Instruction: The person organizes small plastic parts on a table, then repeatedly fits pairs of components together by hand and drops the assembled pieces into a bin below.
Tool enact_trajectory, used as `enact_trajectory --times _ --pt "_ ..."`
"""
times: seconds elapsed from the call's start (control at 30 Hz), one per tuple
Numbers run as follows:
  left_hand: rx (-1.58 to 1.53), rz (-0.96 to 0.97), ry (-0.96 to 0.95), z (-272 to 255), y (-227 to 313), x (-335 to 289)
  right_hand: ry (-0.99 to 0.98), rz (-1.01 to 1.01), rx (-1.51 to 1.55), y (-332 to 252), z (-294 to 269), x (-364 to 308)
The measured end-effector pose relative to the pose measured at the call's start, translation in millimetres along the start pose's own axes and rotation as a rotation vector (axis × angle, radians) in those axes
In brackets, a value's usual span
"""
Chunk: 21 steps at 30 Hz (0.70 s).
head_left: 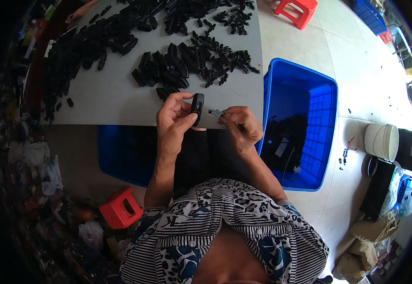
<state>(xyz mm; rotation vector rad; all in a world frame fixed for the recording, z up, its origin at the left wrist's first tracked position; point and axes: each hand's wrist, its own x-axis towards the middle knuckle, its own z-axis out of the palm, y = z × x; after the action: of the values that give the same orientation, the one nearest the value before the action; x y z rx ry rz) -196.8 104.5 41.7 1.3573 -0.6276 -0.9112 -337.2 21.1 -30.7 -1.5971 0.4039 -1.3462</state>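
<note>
Over the table's front edge, my left hand (176,114) grips a black oblong plastic housing (198,104) upright between thumb and fingers. A small opening shows in its side. My right hand (244,124) pinches a small grey-and-black part (216,113) just to the right of the housing, with a gap between the two. Beyond my hands lies a heap of black plastic housings (161,68). Small black clip-like pieces (225,61) are spread to the right of that heap.
A larger pile of black parts (87,45) covers the grey table's (125,106) left side. Blue crates (326,137) stand right of and under the table. Red stools (121,208) stand at lower left and far right. A white bucket (381,141) lies right. Another person's hand (76,16) shows top left.
</note>
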Motion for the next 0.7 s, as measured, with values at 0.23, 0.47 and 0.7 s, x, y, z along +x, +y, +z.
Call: enact_trajectory --times 0.23,0.47,0.7 --pt "0.143 0.0 0.022 2.7 1.0 0.9 -0.009 0.047 0.035 -0.4 1.3 0.0" --pt "-0.127 -0.08 -0.029 10.7 0.1 1.0 0.013 0.083 0.051 -12.0 8.2 3.2" --pt "-0.051 -0.082 -0.095 -4.6 -16.3 3.6 -0.003 0.044 -0.002 -19.3 10.1 7.8"
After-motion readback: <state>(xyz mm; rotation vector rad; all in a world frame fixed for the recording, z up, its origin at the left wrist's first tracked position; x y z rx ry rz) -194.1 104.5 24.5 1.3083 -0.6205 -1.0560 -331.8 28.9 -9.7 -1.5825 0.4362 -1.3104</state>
